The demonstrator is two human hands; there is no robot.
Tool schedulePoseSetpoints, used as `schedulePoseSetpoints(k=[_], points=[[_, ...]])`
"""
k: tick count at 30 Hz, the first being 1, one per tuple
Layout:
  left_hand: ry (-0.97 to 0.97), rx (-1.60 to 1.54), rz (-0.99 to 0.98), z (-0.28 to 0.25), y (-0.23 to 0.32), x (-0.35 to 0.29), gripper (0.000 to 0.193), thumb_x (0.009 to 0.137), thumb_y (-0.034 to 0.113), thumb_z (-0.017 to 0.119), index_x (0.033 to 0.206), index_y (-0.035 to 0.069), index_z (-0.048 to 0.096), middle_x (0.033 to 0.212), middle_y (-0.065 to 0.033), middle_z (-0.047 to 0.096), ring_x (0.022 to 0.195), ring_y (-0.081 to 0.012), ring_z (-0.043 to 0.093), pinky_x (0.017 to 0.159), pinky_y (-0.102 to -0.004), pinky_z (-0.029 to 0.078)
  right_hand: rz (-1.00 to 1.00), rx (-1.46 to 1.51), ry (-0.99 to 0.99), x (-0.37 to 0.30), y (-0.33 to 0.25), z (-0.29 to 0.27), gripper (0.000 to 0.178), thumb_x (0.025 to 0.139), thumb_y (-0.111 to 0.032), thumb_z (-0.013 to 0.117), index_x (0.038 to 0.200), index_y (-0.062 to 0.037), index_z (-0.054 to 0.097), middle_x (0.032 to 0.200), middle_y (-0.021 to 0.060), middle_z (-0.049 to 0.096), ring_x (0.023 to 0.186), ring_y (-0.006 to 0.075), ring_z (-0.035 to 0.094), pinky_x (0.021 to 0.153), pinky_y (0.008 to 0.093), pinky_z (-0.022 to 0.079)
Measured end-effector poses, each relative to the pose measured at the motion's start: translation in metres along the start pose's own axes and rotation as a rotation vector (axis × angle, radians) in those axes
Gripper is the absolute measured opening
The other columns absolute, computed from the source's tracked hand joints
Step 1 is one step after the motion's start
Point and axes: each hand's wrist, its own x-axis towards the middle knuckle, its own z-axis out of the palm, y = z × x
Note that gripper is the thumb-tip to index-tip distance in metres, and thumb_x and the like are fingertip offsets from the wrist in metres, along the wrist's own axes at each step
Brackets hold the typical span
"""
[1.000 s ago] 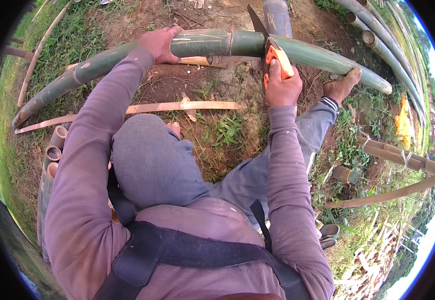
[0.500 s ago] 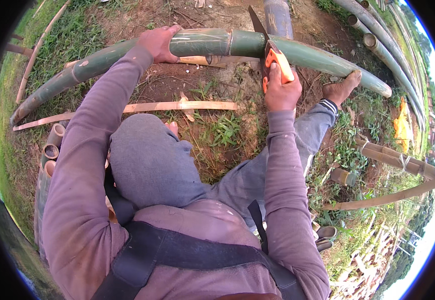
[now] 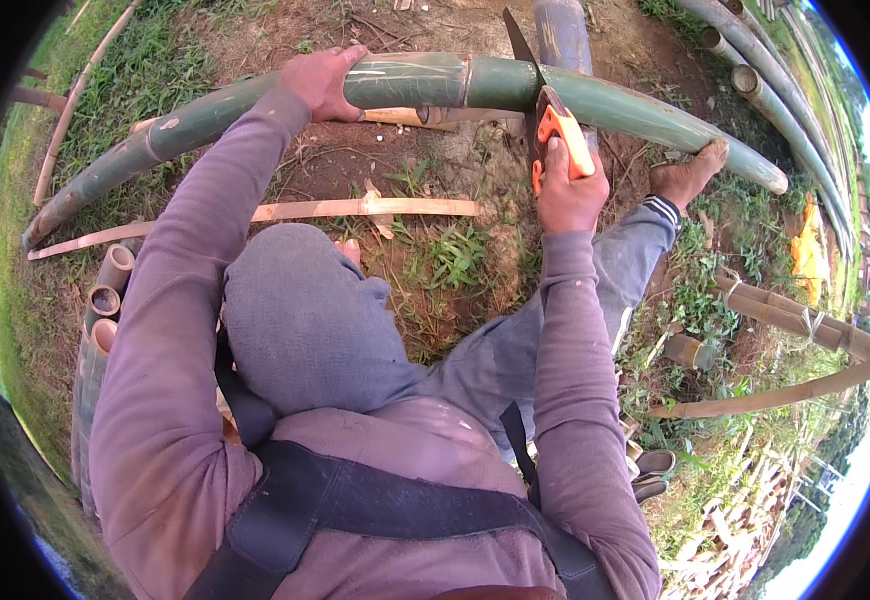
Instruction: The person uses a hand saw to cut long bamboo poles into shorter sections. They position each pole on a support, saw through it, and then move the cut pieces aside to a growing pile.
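Note:
A thick green bamboo pole (image 3: 405, 82) lies crosswise in front of me, one joint ring near its middle. My left hand (image 3: 323, 82) is wrapped over the pole, left of that ring. In my right hand (image 3: 569, 190) is the orange handle of a hand saw (image 3: 562, 139). The saw's dark blade crosses the pole just right of the ring and points away from me. How deep the blade sits cannot be made out. My bare right foot (image 3: 693, 176) rests against the pole near its right end.
Under the green pole a greyish bamboo piece (image 3: 562, 35) runs away from me. A split bamboo strip (image 3: 335, 210) lies nearer. Cut bamboo tubes (image 3: 105, 300) stand at my left. Long poles (image 3: 785, 115) lie far right, and a tied bamboo frame (image 3: 795, 318) stands nearer.
My right hand has drawn the saw a little toward me, its blade still across the pole. My left hand keeps its place on the bamboo.

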Motion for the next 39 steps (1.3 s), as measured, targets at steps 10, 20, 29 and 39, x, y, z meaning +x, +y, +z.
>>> schedulePoseSetpoints(k=[10, 20, 29, 39], points=[[-0.052, -0.003, -0.036, 0.006, -0.008, -0.01, 0.108, 0.068, 0.052, 0.093, 0.16, 0.02, 0.046, 0.141, -0.0142, 0.068, 0.124, -0.0392, 0.069, 0.106, -0.0521, 0.056, 0.162, 0.11, -0.016, -0.184, -0.025, -0.105, 0.016, 0.102, -0.007, 0.074, 0.11, 0.0042, 0.065, 0.086, 0.0073, 0.075, 0.076, 0.0094, 0.071, 0.069, 0.026, 0.057], [-0.028, -0.029, -0.013, -0.01, -0.021, -0.002, 0.106, 0.071, 0.054, 0.092, 0.16, 0.019, 0.046, 0.144, -0.0163, 0.066, 0.126, -0.0389, 0.068, 0.107, -0.0503, 0.056, 0.005, -0.051, -0.019, -0.048, -0.005, -0.013, 0.018, 0.104, -0.015, 0.077, 0.105, 0.001, 0.068, 0.079, 0.0005, 0.068, 0.063, 0.005, 0.06, 0.054, 0.0248, 0.048], [0.008, -0.056, 0.005, -0.002, 0.001, -0.003, 0.106, 0.063, 0.044, 0.098, 0.154, 0.014, 0.052, 0.134, -0.0162, 0.07, 0.12, -0.0379, 0.071, 0.105, -0.0486, 0.057, 0.033, -0.138, 0.065, -0.084, 0.003, -0.034, 0.022, 0.097, -0.018, 0.082, 0.1, -0.0021, 0.067, 0.076, 0.0185, 0.073, 0.063, 0.0294, 0.072, 0.062, 0.0412, 0.056], [0.04, -0.047, 0.084, -0.011, 0.044, 0.019, 0.123, 0.061, 0.043, 0.101, 0.162, 0.014, 0.038, 0.144, -0.019, 0.063, 0.13, -0.0399, 0.065, 0.109, -0.0503, 0.054, 0.161, -0.108, 0.0, 0.008, -0.044, 0.014, 0.041, 0.1, -0.042, 0.073, 0.113, -0.0035, 0.064, 0.092, 0.0256, 0.075, 0.089, 0.0475, 0.074, 0.078, 0.0539, 0.056]])
